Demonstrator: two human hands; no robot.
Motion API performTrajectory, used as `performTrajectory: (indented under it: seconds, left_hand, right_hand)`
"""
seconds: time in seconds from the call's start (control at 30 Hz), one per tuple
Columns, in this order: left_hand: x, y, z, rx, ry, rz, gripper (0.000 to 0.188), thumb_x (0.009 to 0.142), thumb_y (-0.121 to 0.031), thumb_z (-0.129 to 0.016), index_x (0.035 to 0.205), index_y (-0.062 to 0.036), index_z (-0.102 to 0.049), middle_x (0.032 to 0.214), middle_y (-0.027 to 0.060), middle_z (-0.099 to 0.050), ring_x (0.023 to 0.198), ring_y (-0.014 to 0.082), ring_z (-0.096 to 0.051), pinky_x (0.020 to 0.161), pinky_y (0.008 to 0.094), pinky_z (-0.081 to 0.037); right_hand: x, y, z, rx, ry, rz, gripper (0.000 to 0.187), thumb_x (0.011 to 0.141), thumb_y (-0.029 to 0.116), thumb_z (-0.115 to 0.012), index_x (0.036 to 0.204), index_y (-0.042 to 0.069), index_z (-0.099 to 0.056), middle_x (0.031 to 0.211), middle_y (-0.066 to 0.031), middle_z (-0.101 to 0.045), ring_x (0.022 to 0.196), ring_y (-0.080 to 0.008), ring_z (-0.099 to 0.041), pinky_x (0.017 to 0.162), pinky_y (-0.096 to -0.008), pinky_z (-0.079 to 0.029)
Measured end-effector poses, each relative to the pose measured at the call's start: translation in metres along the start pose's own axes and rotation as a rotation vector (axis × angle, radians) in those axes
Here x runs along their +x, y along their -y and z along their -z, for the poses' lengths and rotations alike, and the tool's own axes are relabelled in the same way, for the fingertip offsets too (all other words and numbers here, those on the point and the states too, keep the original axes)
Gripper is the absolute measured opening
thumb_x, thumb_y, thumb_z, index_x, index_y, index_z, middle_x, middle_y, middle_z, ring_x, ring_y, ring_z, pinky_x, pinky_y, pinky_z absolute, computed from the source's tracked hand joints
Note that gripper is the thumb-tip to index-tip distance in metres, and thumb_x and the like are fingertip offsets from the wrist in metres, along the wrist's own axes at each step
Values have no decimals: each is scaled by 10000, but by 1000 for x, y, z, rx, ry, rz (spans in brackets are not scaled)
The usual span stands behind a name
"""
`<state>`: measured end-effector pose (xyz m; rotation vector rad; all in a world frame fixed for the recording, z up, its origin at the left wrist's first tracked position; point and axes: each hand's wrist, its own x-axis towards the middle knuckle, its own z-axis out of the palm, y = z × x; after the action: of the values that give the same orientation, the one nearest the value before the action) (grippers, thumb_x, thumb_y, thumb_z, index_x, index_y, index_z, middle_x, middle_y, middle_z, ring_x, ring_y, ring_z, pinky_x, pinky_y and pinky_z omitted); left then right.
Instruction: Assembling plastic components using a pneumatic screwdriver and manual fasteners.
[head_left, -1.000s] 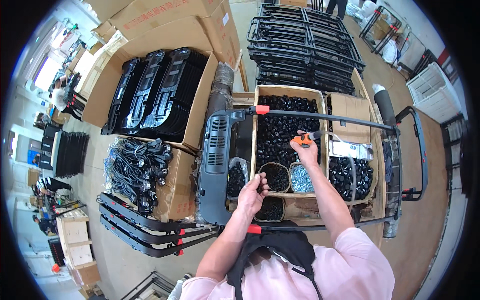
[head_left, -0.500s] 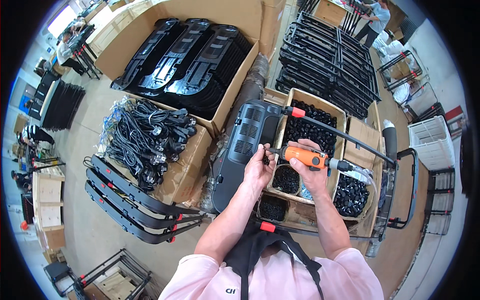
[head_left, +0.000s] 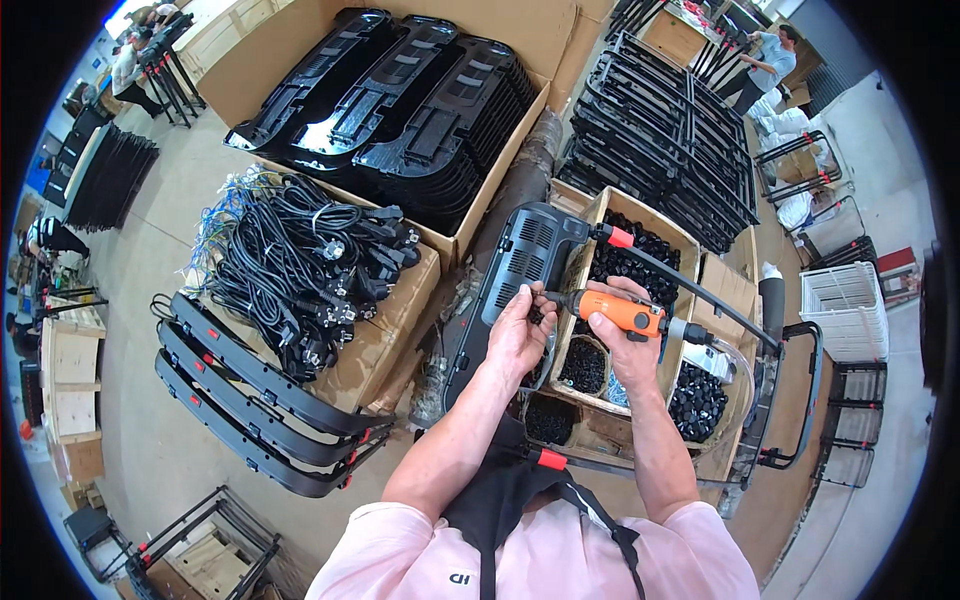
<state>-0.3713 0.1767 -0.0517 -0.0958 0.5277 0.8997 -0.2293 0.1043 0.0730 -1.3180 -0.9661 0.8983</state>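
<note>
My right hand (head_left: 631,345) is wrapped round an orange air screwdriver (head_left: 620,312), with a hose at its rear end and its tip pointing left. My left hand (head_left: 517,335) is closed, fingertips pinched at the driver's tip, with small dark pieces in the curled fingers, too small to name. Both hands are above a black plastic panel with vent slots (head_left: 524,262). Joined to it is a black tube frame (head_left: 700,283) with red clips. Beneath and beside the right hand are a tub of small black screws (head_left: 583,364) and a wooden tray (head_left: 688,240) of black plastic knobs.
A carton (head_left: 530,125) of stacked black panels stands at the far left. Nearer lie bundled power cables (head_left: 300,255) on a box, beside curved black frame parts (head_left: 265,405). Black tube frames (head_left: 660,140) are stacked at the back right. Co-workers stand farther off.
The view has shifted, so the cartons and trays sit slightly differently in it. My left fingertips now close around the driver's tip; the right hand keeps its hold on the screwdriver.
</note>
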Motion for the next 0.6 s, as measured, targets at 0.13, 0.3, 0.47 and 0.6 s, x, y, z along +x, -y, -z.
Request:
performTrajectory:
  seconds: [0.13,0.3,0.47,0.6]
  left_hand:
    - [4,-6,-2,-20,6,17,299,1119,-308,-576,1225,-51,-686,971,34,-655,885,159,-673,795,296,-619]
    - [10,-14,-3,-55,6,24,293,1117,-298,-582,1246,-54,-680,982,32,-657,895,160,-672,818,301,-612]
    - [16,-22,-2,-55,35,53,304,1103,-328,-604,1240,-72,-694,980,23,-639,910,170,-663,842,316,-611]
    - [22,-30,-3,-32,18,96,330,1097,-370,-608,1230,-83,-701,1031,26,-643,955,167,-659,859,315,-599]
  right_hand:
    - [6,4,-6,-13,-19,-11,593,882,62,-839,1402,-7,-562,1317,-189,-710,1191,-227,-687,1062,-379,-554]
    - [14,9,-16,-18,-34,-51,603,877,57,-838,1408,-8,-560,1316,-189,-711,1196,-230,-684,1086,-389,-538]
    - [24,10,-23,-61,-21,-59,616,868,65,-850,1408,-4,-562,1315,-186,-713,1210,-235,-681,1097,-393,-530]
    - [38,11,-30,-148,43,-60,619,869,80,-860,1409,7,-566,1321,-175,-713,1231,-234,-672,1106,-390,-523]
